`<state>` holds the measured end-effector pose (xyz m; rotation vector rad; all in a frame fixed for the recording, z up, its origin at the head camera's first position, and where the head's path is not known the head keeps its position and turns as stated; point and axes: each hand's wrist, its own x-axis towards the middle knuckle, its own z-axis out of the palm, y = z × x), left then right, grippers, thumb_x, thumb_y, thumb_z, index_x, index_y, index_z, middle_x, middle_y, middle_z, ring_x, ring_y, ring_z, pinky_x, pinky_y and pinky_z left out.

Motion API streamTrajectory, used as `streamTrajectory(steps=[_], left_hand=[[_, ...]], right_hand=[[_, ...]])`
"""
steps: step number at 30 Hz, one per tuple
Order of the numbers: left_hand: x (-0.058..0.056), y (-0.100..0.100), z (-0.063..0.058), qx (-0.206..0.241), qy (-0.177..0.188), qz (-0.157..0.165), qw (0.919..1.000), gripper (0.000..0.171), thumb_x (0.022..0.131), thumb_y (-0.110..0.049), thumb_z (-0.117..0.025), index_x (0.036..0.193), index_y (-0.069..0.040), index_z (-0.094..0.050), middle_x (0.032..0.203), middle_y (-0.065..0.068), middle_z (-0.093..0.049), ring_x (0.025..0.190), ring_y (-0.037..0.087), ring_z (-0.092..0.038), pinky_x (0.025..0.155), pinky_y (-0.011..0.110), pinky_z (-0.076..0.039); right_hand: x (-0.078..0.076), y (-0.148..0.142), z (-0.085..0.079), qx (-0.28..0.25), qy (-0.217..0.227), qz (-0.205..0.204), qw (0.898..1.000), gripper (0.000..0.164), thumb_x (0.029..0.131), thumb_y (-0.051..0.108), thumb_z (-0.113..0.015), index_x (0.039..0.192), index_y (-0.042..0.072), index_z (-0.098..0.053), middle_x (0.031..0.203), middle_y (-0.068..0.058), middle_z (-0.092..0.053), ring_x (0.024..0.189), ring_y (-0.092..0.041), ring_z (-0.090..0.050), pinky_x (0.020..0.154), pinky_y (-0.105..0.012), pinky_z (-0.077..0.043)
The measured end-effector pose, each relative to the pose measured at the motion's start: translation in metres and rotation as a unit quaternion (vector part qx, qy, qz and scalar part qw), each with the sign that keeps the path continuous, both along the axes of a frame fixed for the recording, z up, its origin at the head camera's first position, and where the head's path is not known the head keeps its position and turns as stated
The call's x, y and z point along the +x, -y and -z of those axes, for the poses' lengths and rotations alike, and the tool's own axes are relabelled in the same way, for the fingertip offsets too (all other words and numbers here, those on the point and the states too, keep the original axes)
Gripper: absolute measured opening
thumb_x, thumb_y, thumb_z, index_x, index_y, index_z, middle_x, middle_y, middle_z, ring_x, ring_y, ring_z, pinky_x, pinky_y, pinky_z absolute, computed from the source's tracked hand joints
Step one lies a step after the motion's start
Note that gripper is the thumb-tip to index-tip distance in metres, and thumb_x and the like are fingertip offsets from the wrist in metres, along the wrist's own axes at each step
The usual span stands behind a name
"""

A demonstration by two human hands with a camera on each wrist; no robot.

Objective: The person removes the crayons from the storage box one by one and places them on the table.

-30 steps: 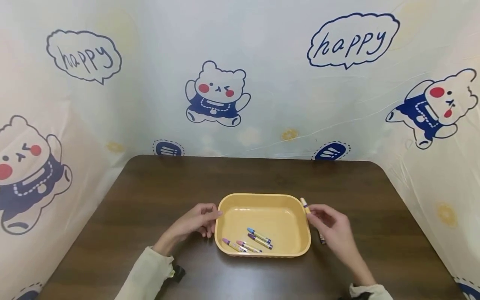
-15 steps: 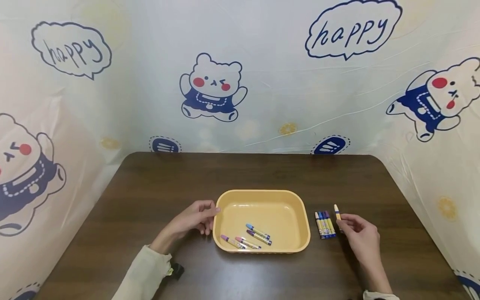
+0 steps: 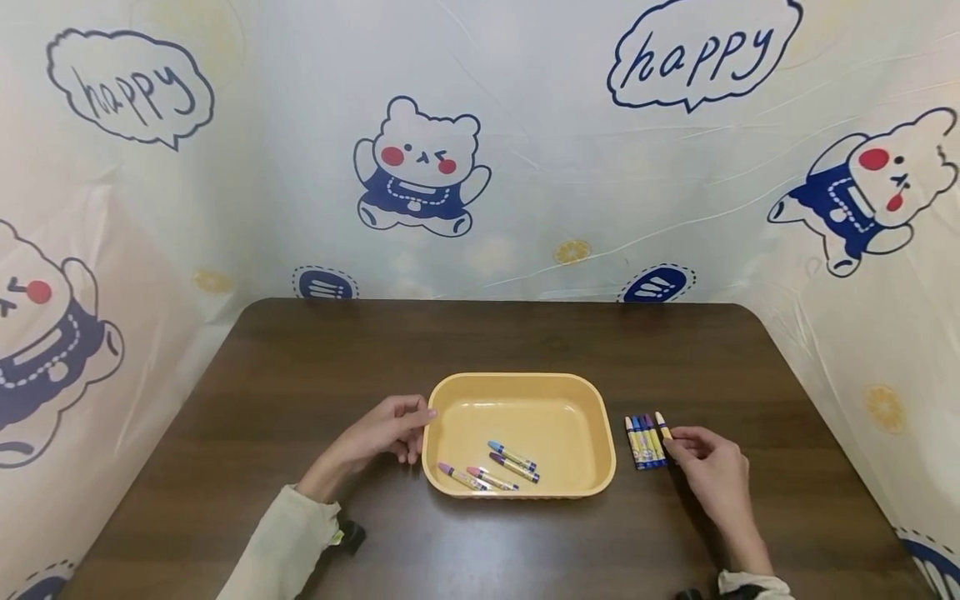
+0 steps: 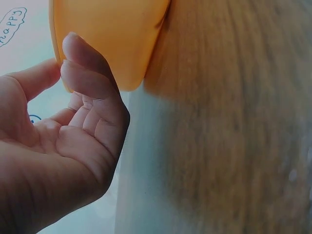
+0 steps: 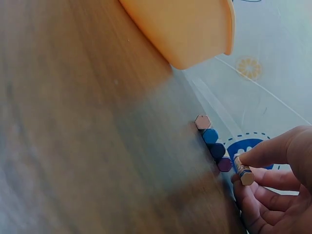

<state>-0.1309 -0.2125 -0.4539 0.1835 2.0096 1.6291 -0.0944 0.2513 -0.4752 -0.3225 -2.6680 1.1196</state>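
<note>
My left hand [image 3: 388,429] pinches the left rim of a yellow plastic tray [image 3: 525,381], thumb on the rim and the other fingers outside; the left wrist view has the tray wall [image 4: 117,34] beyond the fingers. Between thumb and fingers of my right hand [image 3: 711,467] is a pale yellow-orange crayon [image 5: 243,170]. It stands at the right end of a row of several crayons [image 3: 645,443] lying side by side, right of the tray. Their ends are pale, blue, dark blue and purple in the right wrist view. Inside the tray lie a light blue crayon [image 3: 512,455], a dark purple crayon [image 3: 514,467] and two pinkish ones.
Everything stands on a dark brown wooden table [image 3: 337,342]. A pale curtain [image 3: 540,167] printed with bears and "happy" bubbles encloses the back and sides. A dark band [image 3: 351,535] sits at the left sleeve cuff.
My right hand has carried the yellow-orange crayon from the tray's right rim to the right and beside the row of crayons. The left hand keeps its grip on the tray.
</note>
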Motion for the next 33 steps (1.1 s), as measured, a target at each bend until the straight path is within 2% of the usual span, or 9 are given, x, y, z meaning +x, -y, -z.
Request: streamTrajectory(steps=[5, 11, 14, 18, 24, 30, 33], left_hand=[[-0.001, 0.0, 0.0, -0.005, 0.001, -0.009, 0.9999, 0.035, 0.101, -0.031, -0.058, 0.096, 0.003, -0.054, 0.07, 0.012, -0.061, 0.054, 0.018, -0.058, 0.05, 0.024, -0.047], [-0.001, 0.0, -0.001, -0.013, -0.004, -0.025, 0.9996, 0.037, 0.098, -0.03, -0.063, 0.099, 0.006, -0.055, 0.069, 0.01, -0.061, 0.054, 0.018, -0.057, 0.048, 0.024, -0.047], [-0.001, 0.0, -0.001, -0.015, -0.002, -0.027, 0.9995, 0.039, 0.098, -0.031, -0.064, 0.101, 0.007, -0.055, 0.069, 0.009, -0.062, 0.054, 0.018, -0.057, 0.049, 0.024, -0.047], [0.0, 0.0, -0.001, -0.012, -0.001, -0.027, 0.9996, 0.04, 0.098, -0.031, -0.064, 0.102, 0.007, -0.054, 0.069, 0.008, -0.062, 0.053, 0.018, -0.057, 0.049, 0.023, -0.047], [-0.001, 0.001, -0.003, -0.008, -0.005, -0.029, 0.9995, 0.035, 0.099, -0.027, -0.062, 0.1, 0.006, -0.054, 0.069, 0.008, -0.062, 0.053, 0.017, -0.057, 0.049, 0.024, -0.047], [-0.002, 0.0, -0.004, 0.001, -0.007, -0.035, 0.9994, 0.032, 0.099, -0.025, -0.062, 0.1, 0.006, -0.054, 0.068, 0.008, -0.062, 0.052, 0.017, -0.056, 0.048, 0.024, -0.047], [-0.001, 0.0, -0.003, 0.001, -0.004, -0.027, 0.9996, 0.033, 0.1, -0.025, -0.061, 0.1, 0.008, -0.054, 0.067, 0.007, -0.061, 0.052, 0.017, -0.056, 0.048, 0.024, -0.047]], right_hand=[[-0.001, 0.0, 0.003, 0.009, -0.002, -0.012, 1.0, 0.016, 0.085, 0.019, -0.078, 0.095, 0.007, -0.076, 0.083, -0.004, -0.073, 0.067, -0.002, -0.059, 0.061, -0.019, -0.043], [-0.002, -0.001, 0.007, 0.03, -0.011, -0.039, 0.999, 0.01, 0.087, 0.012, -0.076, 0.096, 0.008, -0.074, 0.083, -0.003, -0.071, 0.068, -0.006, -0.058, 0.06, -0.021, -0.044], [-0.002, 0.0, 0.007, 0.028, -0.011, -0.04, 0.999, 0.01, 0.088, 0.011, -0.075, 0.097, 0.008, -0.074, 0.085, -0.005, -0.071, 0.069, -0.008, -0.058, 0.059, -0.02, -0.044], [-0.001, 0.002, 0.005, 0.027, -0.007, -0.036, 0.999, 0.014, 0.088, 0.019, -0.076, 0.097, 0.008, -0.074, 0.085, -0.004, -0.071, 0.07, -0.007, -0.057, 0.059, -0.02, -0.044], [-0.001, 0.0, 0.0, 0.025, 0.021, -0.068, 0.997, 0.034, 0.087, 0.035, -0.078, 0.106, 0.007, -0.071, 0.089, -0.003, -0.069, 0.072, -0.005, -0.056, 0.061, -0.021, -0.045], [0.001, -0.007, -0.007, 0.028, 0.022, -0.068, 0.997, 0.034, 0.089, 0.034, -0.076, 0.111, 0.008, -0.07, 0.094, -0.005, -0.071, 0.073, -0.001, -0.058, 0.06, -0.023, -0.046], [0.004, -0.002, -0.012, 0.034, 0.006, -0.073, 0.997, 0.031, 0.091, 0.03, -0.074, 0.111, 0.007, -0.07, 0.093, -0.005, -0.071, 0.073, -0.003, -0.058, 0.059, -0.021, -0.045]])
